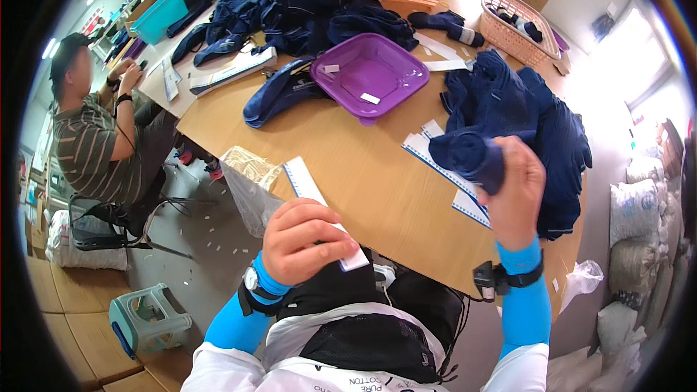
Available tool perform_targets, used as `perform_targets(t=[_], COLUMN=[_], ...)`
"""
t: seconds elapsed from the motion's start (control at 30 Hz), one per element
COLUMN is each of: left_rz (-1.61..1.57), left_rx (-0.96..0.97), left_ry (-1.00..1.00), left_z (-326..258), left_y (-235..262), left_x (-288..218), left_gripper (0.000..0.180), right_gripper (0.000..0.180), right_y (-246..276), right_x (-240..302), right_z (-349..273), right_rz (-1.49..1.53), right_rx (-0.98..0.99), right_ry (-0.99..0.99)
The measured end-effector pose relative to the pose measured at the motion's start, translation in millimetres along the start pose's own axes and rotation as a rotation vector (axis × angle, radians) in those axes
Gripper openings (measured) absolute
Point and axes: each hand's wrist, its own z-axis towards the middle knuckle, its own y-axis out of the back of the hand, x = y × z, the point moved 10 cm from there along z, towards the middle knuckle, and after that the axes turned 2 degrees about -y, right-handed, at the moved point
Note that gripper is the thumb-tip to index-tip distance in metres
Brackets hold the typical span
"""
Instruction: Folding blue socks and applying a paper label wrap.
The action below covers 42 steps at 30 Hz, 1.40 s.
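Observation:
My left hand [308, 239] is closed on a long white paper strip [303, 180] with a blue edge, held over the table's near edge. Its ends stick out on both sides of the fingers. My right hand [517, 192] grips a rolled navy sock [468, 158] just above the tabletop. Under and beside that hand lie more white strips [470, 207] with blue markings. A heap of navy socks [501, 98] spreads behind and to the right of it. Ahead of my hands stands a purple plastic tray [374, 65] with a few small white tags inside.
A loose navy sock [279, 94] and a stack of white strips [232, 72] lie left of the tray. Farther back are a large navy pile [290, 11] and orange baskets [508, 22]. A seated person [102, 123] works at the left. A plastic bag [250, 196] hangs at the table's edge.

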Motion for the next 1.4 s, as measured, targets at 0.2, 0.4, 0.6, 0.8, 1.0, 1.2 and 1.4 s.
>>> perform_targets(t=[0.2, 0.4, 0.6, 0.8, 1.0, 1.2, 1.4], left_rz=[-0.513, -0.840, -1.069, -1.233, -0.941, -0.933, -1.201], left_rx=[-0.238, -0.184, -0.182, -0.107, -0.026, -0.263, -0.303], left_ry=[0.370, 0.557, 0.408, 0.100, -0.282, 0.088, 0.129], left_z=[50.5, 112.9, 204.1, 269.3, 291.4, 291.6, 300.6], left_y=[12.6, 1.7, -7.4, -15.9, -44.1, -70.0, -92.5], left_x=[10.4, 3.4, -26.1, -60.0, -87.0, -57.1, -36.3], left_gripper=[0.015, 0.012, 0.028, 0.047, 0.029, 0.065, 0.074], right_gripper=[0.045, 0.046, 0.049, 0.041, 0.021, 0.022, 0.028], right_y=[-9.5, -11.3, 48.2, 93.7, 99.4, 102.3, 93.0], right_x=[104.2, 141.7, 182.8, 208.0, 234.2, 226.0, 214.8], right_z=[23.4, 22.0, 4.4, -13.8, -32.5, -17.0, -5.1], right_rz=[-0.002, 0.071, 0.095, -0.165, -0.494, -0.522, -0.352], right_rx=[-0.084, -0.071, -0.236, -0.528, -0.710, -0.691, -0.620], right_ry=[0.282, 0.296, 0.406, 0.566, 0.752, 0.728, 0.659])
